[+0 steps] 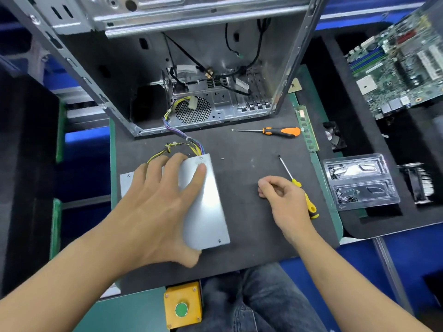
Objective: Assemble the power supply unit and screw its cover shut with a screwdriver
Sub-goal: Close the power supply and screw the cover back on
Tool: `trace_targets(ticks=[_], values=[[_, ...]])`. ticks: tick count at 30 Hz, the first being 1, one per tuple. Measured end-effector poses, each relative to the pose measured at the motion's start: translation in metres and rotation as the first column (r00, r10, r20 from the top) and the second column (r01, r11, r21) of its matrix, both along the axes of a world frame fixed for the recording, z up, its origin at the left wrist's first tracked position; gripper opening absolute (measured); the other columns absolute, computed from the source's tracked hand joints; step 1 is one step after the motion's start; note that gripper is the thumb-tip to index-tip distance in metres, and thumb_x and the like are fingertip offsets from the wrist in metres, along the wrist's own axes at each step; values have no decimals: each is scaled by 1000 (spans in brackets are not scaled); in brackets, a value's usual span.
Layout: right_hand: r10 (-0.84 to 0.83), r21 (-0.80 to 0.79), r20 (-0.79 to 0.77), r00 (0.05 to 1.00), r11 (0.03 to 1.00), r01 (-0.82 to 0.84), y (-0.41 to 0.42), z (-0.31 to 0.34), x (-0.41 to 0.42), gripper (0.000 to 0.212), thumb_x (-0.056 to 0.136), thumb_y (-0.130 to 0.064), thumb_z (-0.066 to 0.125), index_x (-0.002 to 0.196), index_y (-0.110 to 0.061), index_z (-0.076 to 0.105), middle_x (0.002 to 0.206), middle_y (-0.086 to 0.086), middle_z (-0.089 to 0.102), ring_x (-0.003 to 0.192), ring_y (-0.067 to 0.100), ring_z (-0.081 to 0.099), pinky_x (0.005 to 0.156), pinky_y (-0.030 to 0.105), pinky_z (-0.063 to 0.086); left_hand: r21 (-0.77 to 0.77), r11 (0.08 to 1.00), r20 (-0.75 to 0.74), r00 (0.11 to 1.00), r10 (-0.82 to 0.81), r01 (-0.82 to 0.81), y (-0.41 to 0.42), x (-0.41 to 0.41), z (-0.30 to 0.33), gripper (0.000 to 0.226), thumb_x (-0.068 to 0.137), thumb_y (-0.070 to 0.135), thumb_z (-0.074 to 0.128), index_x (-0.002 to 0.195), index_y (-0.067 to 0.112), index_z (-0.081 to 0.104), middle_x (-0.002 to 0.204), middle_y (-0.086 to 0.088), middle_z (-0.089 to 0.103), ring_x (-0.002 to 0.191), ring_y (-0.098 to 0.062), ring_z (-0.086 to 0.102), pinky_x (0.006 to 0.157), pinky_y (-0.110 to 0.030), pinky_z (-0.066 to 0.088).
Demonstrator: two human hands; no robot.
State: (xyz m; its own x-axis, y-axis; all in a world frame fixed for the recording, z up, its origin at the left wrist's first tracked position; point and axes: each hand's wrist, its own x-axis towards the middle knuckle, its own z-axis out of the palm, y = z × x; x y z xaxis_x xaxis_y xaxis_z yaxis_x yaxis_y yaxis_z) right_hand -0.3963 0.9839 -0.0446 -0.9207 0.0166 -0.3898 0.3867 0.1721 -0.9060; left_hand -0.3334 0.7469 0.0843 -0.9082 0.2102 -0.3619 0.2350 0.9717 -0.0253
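steadiness comes first: my left hand (165, 200) lies spread, fingers straight, pressing the power supply unit (206, 202) flat on the dark desk (251, 144), its wire bundle (182, 137) trailing up into the open computer case (182, 75). my right hand (280, 197) is loosely curled, fingertips pinched together, maybe on a small screw, though i cannot tell; it sits just beside the yellow screwdriver (299, 188), not gripping it. i judge the cover needs holding square so the corner holes line up before driving a screw straight down. a loose screw (222, 159) lies near the unit's far corner. an orange screwdriver (275, 131), a memory stick (308, 128), a clear parts tray (359, 180) and a motherboard (395, 58) sit to the right, none blocking the reach.
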Motion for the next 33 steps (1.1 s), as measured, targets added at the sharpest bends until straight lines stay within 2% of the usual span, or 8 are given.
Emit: trace_targets(ticks=[5,9,13,16,25,30,33], values=[[6,-11,-16,1000,1000,-6,-3,0,0,21,93,-22,67,81,-38,74,79,-7,74,80,8,70,71,12,51,18,1000,-20,1000,-5,5,1,0,4,133,36,72,63,147,4,41,134,-26,42,121,-50,41,104,-59,39],[-1,-10,-5,1000,1000,0,-2,-2,1,16,93,-21,68,80,-30,73,78,-6,73,80,8,69,72,13,52,7,1000,-43,999,-14,15,-3,-2,7,135,34,71,64,146,2,41,135,-26,42,119,-50,42,100,-57,41],[-38,-17,-6,999,999,38,-3,-1,0,12,93,-18,67,84,-24,72,82,-1,74,81,9,69,72,12,52,31,999,-144,989,-31,36,-6,-14,16,136,37,82,58,147,5,39,137,-23,40,118,-45,39,100,-51,28],[-40,-22,11,999,999,40,-5,1,2,12,94,-19,67,85,-24,72,82,-1,74,80,8,69,70,11,51,8,998,-127,990,-56,57,-10,-12,20,136,42,86,57,151,7,34,142,-22,37,121,-45,38,104,-50,26],[-6,3,7,1000,1000,6,-3,-1,2,8,93,-23,68,87,-26,72,82,-3,74,83,12,70,70,12,51,80,996,-116,993,-21,31,-12,-6,13,135,45,88,57,155,14,26,150,-15,30,133,-41,30,111,-50,22],[-9,6,1,1000,1000,9,-4,-1,2,7,92,-24,69,86,-27,72,82,-4,74,83,13,70,71,16,53,137,990,-80,997,-8,19,-14,-6,13,136,45,84,61,155,16,21,153,-10,25,136,-39,28,103,-51,38],[-14,7,-9,1000,1000,14,-5,-3,2,8,92,-23,69,86,-27,72,81,-5,74,83,12,70,71,15,52,166,986,-62,998,2,8,-15,-5,13,136,44,83,62,157,19,21,156,-7,23,139,-37,26,105,-52,37]])
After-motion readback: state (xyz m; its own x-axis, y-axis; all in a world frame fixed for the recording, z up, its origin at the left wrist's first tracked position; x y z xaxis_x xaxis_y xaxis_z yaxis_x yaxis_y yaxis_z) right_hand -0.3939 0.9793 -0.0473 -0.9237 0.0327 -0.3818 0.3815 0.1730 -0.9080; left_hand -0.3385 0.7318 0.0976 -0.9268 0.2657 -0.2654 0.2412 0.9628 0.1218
